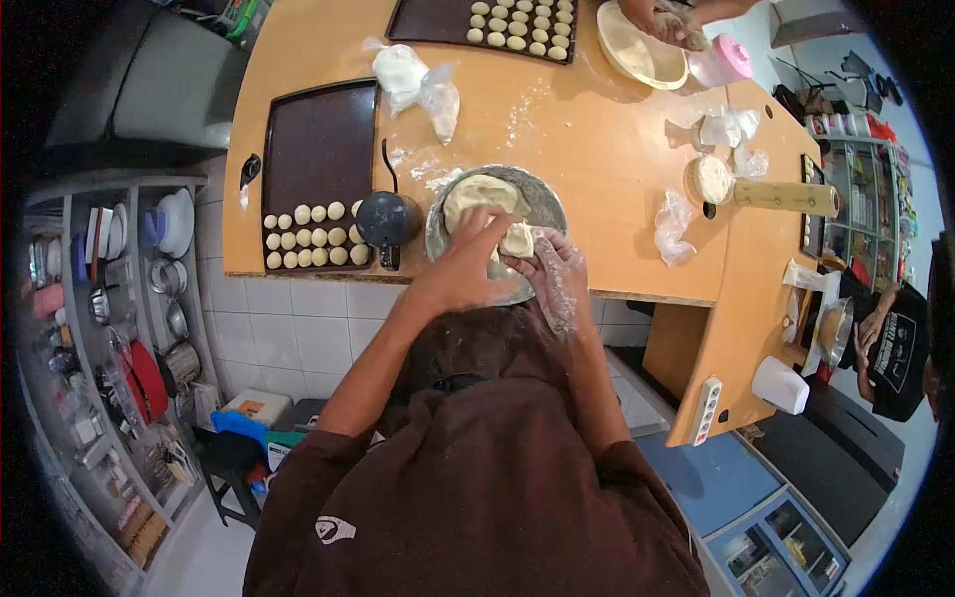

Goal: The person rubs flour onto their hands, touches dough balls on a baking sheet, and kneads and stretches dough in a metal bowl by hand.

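Observation:
A metal bowl (553, 211) at the table's near edge holds a large mass of pale dough (482, 194). My left hand (468, 267) reaches over the bowl's near left side, its fingers on the dough. Dusted with flour, my right hand (553, 277) has its fingers closed on a smaller dough piece (517, 240) at the bowl's right side. Left of the bowl stands a dark round container (386, 219) with a thin upright handle. Beside it, a dark tray (320, 149) carries rows of small dough balls (303, 239) at its near end.
Flour bags (403, 80) lie behind the bowl. Another tray (428, 22) of dough balls is at the back. A co-worker's hands (671, 22) are over a yellow basin (637, 55). A wrap roll (786, 198) lies right; another person (895, 348) is at far right.

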Tool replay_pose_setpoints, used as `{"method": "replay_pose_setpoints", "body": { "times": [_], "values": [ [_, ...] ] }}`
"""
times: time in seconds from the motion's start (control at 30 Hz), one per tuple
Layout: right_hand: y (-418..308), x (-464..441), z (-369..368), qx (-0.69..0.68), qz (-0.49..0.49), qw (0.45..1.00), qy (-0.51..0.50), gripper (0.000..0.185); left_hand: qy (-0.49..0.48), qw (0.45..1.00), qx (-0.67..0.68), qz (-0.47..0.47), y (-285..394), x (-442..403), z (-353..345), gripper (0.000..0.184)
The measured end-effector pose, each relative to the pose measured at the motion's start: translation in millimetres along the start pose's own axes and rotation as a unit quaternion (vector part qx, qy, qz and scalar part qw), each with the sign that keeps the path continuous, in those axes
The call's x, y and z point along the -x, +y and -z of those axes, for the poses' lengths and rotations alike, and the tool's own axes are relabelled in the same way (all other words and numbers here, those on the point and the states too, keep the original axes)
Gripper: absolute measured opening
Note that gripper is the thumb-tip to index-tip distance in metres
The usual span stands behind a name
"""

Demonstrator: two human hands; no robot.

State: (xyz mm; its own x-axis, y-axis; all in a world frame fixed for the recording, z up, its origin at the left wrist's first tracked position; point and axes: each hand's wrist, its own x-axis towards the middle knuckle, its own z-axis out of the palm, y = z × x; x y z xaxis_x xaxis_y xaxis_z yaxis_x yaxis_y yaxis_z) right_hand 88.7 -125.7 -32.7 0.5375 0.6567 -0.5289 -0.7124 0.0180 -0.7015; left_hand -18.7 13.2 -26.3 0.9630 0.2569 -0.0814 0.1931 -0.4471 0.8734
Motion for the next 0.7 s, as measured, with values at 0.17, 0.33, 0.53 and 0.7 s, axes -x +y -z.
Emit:
{"method": "replay_pose_setpoints", "body": {
  "times": [0.17,0.33,0.53,0.7],
  "values": [
    [-15,16,-49,0.085,0.065,0.994,-0.002,0.007,0.103,0.752,0.644,0.100,29,3,-5,0.048],
    [0,17,-60,0.551,0.359,0.753,0.033,0.019,0.142,0.727,0.642,0.197,28,-7,-13,0.044],
    [-9,31,-52,0.640,0.354,0.682,-0.016,0.035,0.100,0.644,0.702,0.287,15,8,-29,0.042],
    [-12,41,-47,0.610,0.395,0.687,-0.003,0.068,0.074,0.657,0.718,0.217,7,9,-40,0.039]
  ]
}}
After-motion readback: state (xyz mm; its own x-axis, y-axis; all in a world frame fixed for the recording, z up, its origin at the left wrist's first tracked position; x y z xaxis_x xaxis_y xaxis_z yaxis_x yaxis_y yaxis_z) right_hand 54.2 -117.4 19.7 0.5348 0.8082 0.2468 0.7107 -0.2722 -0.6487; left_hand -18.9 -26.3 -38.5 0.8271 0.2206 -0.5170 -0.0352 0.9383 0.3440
